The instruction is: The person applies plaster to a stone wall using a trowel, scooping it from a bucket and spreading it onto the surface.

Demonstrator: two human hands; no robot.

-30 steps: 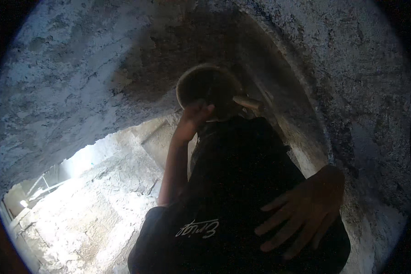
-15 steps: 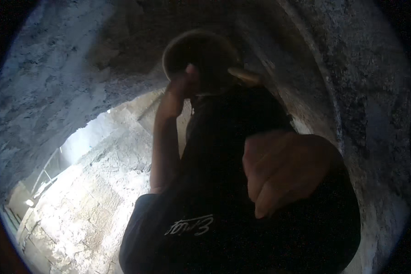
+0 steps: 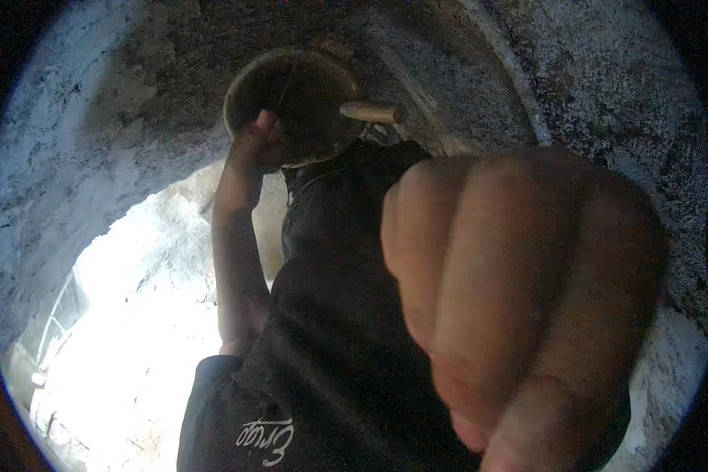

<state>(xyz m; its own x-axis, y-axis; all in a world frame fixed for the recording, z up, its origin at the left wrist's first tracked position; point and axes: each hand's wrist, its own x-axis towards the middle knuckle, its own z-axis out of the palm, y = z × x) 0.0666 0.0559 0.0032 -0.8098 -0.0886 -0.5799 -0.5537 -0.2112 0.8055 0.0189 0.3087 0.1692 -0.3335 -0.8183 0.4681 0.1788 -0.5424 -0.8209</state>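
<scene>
In the upper left-centre of the frame, the left hand [image 3: 258,145] is gripping the near rim of a round bowl [image 3: 315,86], while a wooden handle [image 3: 372,112] is crossing its right edge. At right, the right hand [image 3: 519,291] is filling the view, fingers curled; whether they are holding anything, I cannot tell.

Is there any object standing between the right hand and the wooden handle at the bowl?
Nothing visible does. The wooden handle shows uncovered at the right side of the bowl, whose edge the left hand grips. The curled right hand looms near the camera.
</scene>
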